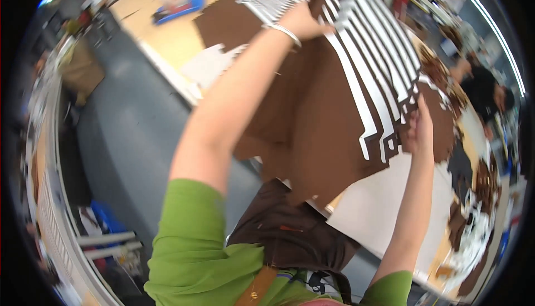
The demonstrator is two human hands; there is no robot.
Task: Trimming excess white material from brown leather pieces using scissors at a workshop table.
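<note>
A large brown sheet (329, 116) of flexible material hangs between my hands, its near part drooping over the table's edge in front of my lap. Long white strips (370, 44) run in parallel rows across its upper right part. My left hand (304, 23) reaches to the far side, fingers closed at the sheet's upper edge. At the sheet's right edge, by the ends of the strips, my right hand (419, 128) is closed on it with the thumb up. Some of its fingers are hidden behind the sheet. Motion blurs the sheet's far end.
A blue tray (178, 10) stands at the table's far left, next to another brown piece with white strips (267, 4). A white sheet (373, 200) lies under the brown one. Brown and white scraps (471, 233) pile up at right. A person (487, 91) is beyond them.
</note>
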